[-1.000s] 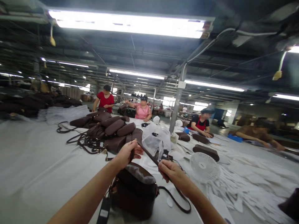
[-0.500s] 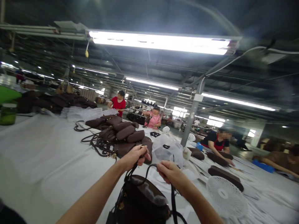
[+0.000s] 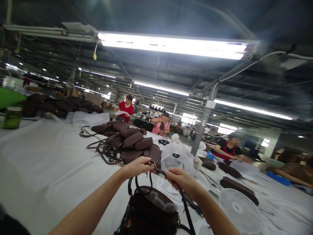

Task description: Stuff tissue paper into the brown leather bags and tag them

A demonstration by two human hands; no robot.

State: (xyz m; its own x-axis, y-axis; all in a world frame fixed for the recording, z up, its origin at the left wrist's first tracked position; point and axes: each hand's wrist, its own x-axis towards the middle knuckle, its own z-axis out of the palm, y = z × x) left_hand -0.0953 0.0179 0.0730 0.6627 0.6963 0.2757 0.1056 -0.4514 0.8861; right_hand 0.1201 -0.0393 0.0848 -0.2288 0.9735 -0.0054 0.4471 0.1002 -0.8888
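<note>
Head view: locate the dark handbag (image 3: 149, 217) at lower centre of the frame, set upright on the white-covered table (image 3: 29, 163), probably to let the table bear its weight and leave both hands free for the strap (image 3: 160, 171). Find the left hand (image 3: 140, 167) above the bag, thumb and fingers pinched together on the strap end beside the gold-coloured hardware (image 3: 152, 162), apparently to steady the metal. Find the right hand (image 3: 179, 180) just right of centre, fingers curled closed around the same strap; judge the spacing as a means of keeping that short section straight. Note dark loops (image 3: 144, 188) below the left hand; unable to tell whether continuous with the strap in hand. Note translucent film (image 3: 161, 201) at the bag's top, likely for protection. See the pile of brown bags (image 3: 129, 140) left of centre, apparently heaped within reach. See also the white fan (image 3: 238, 209) at lower right, grille turned toward the near side, presumably for cooling.
</note>
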